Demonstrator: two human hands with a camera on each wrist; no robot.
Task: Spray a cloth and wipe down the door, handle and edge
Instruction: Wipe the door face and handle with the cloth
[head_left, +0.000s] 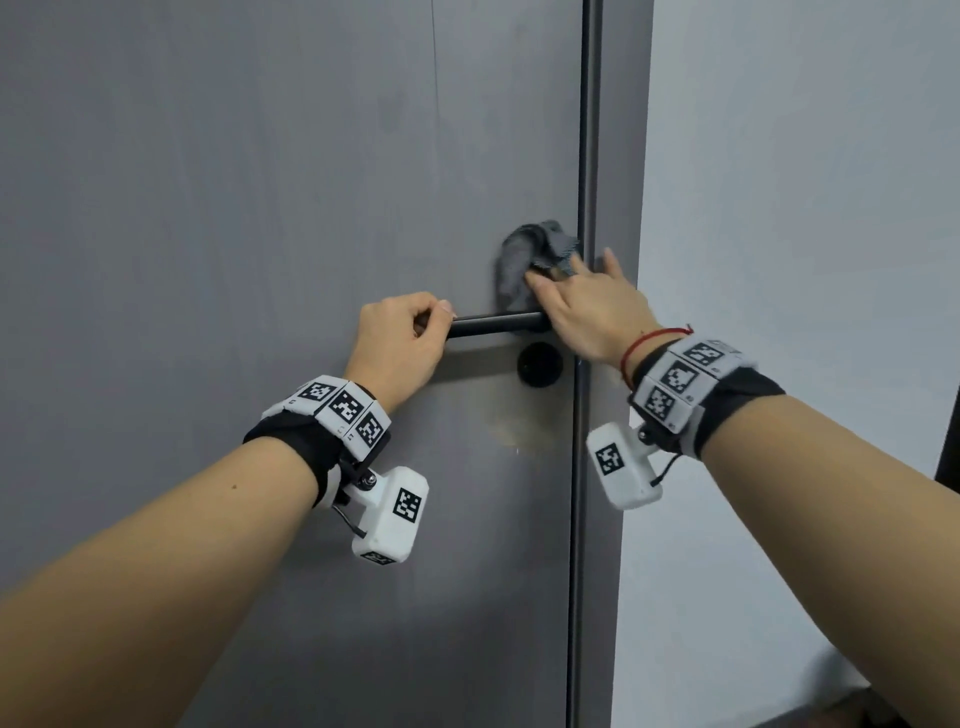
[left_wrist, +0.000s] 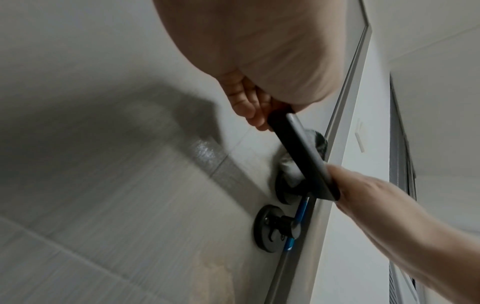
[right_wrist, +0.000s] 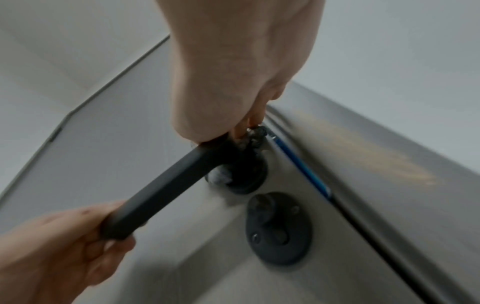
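Observation:
A grey door (head_left: 260, 182) fills the head view, with a black lever handle (head_left: 493, 325) near its dark right edge (head_left: 587, 156). My left hand (head_left: 415, 327) grips the free end of the handle (left_wrist: 298, 148), fingers curled round it. Just above the handle's base, my right hand (head_left: 582, 301) holds a bunched grey cloth (head_left: 524, 249) against the door, close to the edge. The right wrist view shows the cloth (right_wrist: 255, 135) tucked by the handle's neck under my fingers. No spray bottle is in view.
A round black lock plate (head_left: 540, 364) sits just below the handle's base. A pale wall (head_left: 805, 208) runs along the right of the door frame. A blue strip (right_wrist: 301, 166) shows along the door's edge near the latch.

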